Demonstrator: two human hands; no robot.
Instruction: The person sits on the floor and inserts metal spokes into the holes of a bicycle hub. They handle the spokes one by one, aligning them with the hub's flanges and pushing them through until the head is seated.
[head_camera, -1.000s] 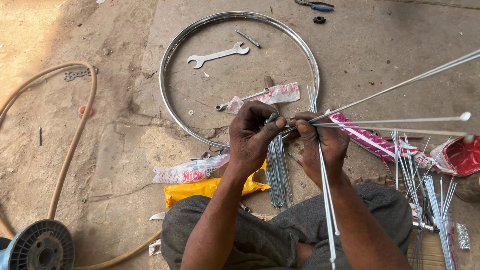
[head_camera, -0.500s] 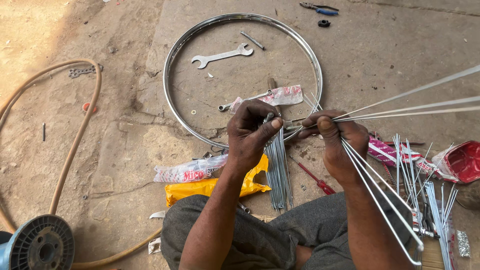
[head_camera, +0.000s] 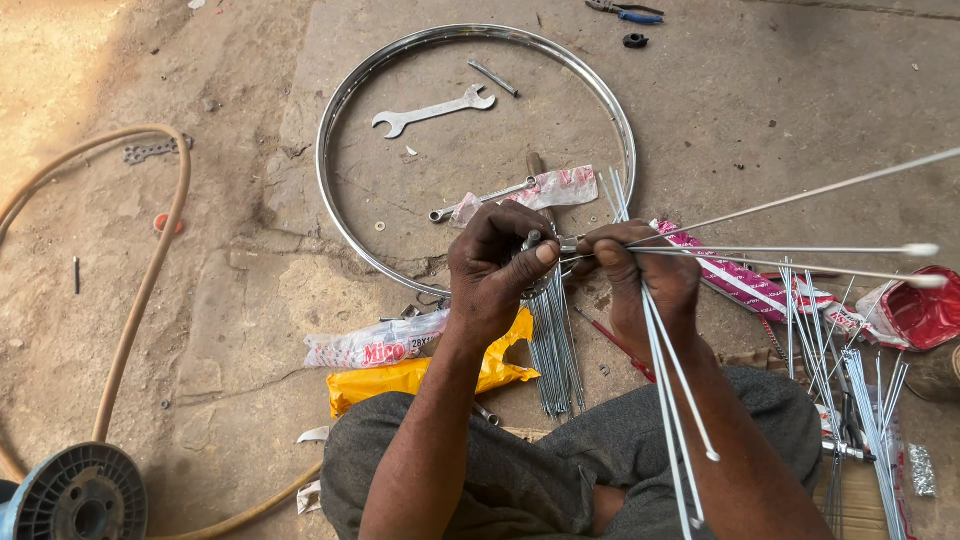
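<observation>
Seated on the concrete floor (head_camera: 760, 110), a person is lacing a bicycle wheel hub (head_camera: 540, 262). Seen from the head camera, the left hand (head_camera: 495, 272) is wrapping closed around the small metal hub, steadying it just above the lap, at the near edge of the chrome wheel rim (head_camera: 330, 130) lying flat on the floor. The right hand (head_camera: 640, 275) is pinching its fingertips together on the hub ends of several thin steel spokes (head_camera: 800, 250), which are fanning out to the right and down over the knee, apparently so each stays clear of the others while being threaded.

A loose bundle of spokes (head_camera: 555, 345) is lying beneath the hands, within easy reach. An open-ended spanner (head_camera: 435, 110) is resting inside the rim.

A clear packet with red lettering (head_camera: 375, 345) is lying beside the left forearm, partly over a crumpled yellow bag (head_camera: 420, 372). A pink-and-white wrapper (head_camera: 735, 275) is stretching out under the spokes, and a red crumpled pouch (head_camera: 920, 312) is sitting at the right edge. Another clear printed wrapper (head_camera: 555, 187) is lying inside the rim.
</observation>
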